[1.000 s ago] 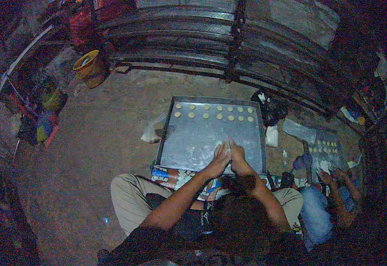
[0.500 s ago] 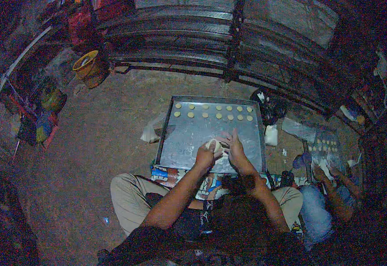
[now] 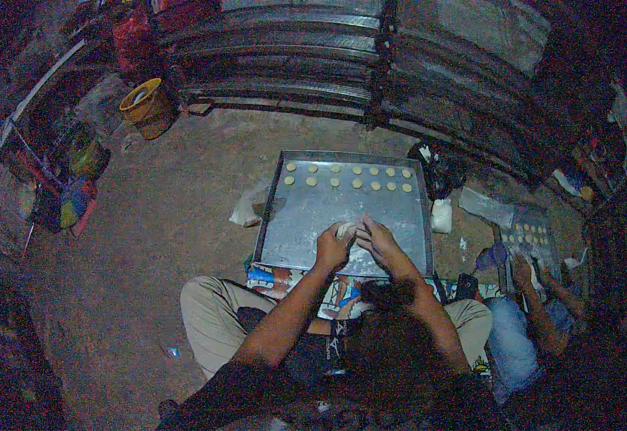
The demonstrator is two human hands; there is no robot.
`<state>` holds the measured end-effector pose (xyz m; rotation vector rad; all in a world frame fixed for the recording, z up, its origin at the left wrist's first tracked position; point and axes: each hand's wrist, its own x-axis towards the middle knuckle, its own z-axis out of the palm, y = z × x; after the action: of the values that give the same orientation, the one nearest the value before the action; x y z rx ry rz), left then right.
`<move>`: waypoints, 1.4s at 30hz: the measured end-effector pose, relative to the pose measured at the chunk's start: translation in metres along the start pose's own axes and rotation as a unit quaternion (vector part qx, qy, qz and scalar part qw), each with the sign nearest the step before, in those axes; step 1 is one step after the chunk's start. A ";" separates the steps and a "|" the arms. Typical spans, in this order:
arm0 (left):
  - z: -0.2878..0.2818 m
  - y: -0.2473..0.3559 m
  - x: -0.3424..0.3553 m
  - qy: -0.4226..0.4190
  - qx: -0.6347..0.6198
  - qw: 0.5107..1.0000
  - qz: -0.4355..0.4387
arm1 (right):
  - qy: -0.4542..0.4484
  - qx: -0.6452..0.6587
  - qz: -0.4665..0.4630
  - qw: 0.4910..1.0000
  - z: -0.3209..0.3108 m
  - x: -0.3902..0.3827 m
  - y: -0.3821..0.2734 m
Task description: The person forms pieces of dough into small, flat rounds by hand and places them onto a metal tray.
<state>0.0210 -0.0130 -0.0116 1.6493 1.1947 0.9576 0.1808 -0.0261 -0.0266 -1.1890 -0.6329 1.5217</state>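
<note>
In my left hand [image 3: 333,246] is a lump of pale dough [image 3: 344,228], with the fingers wrapped round it. My right hand [image 3: 378,240] is closed against the dough's right side, its fingers bent and meeting the left hand. Part of the dough is hidden by the fingers. Both hands are over the near half of a large metal baking tray [image 3: 292,223]. Two rows of small, flat dough rounds [image 3: 357,171] lie along the tray's far side. White flour [image 3: 360,260] is scattered on the metal under my hands.
A clear plastic bag [image 3: 247,207] lies left of the tray; a white packet [image 3: 441,215] and a black bag [image 3: 439,172] are at its right. Farther right, another person's hands [image 3: 525,273] work at a second tray [image 3: 550,223]. A yellow bucket [image 3: 146,109] stands far left, near metal racks [image 3: 277,68].
My right hand's fingers, spread apart before, have bent in and closed toward the left hand at the dough. The left hand keeps hold of the dough.
</note>
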 end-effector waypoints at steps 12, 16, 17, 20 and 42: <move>-0.006 0.007 0.006 -0.089 0.145 0.983 0.075 | 0.071 -0.036 0.110 0.991 0.017 -0.016 -0.007; 0.008 0.005 -0.005 -0.171 0.175 0.949 0.197 | 0.069 0.156 0.097 0.981 0.009 -0.011 -0.002; 0.014 0.000 -0.006 -0.196 0.105 0.959 0.173 | 0.106 0.121 0.070 0.985 -0.002 -0.005 0.004; 0.020 -0.006 -0.009 -0.210 -0.051 0.969 0.117 | 0.194 0.032 0.007 0.980 -0.008 0.001 -0.001; -0.012 0.010 0.002 -0.044 -0.122 0.989 -0.076 | 0.025 -0.350 -0.136 0.927 0.025 -0.009 -0.009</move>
<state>0.0139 -0.0101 0.0020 1.3737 1.0806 0.8874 0.1611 -0.0266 -0.0065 -1.5764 -1.3174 1.0421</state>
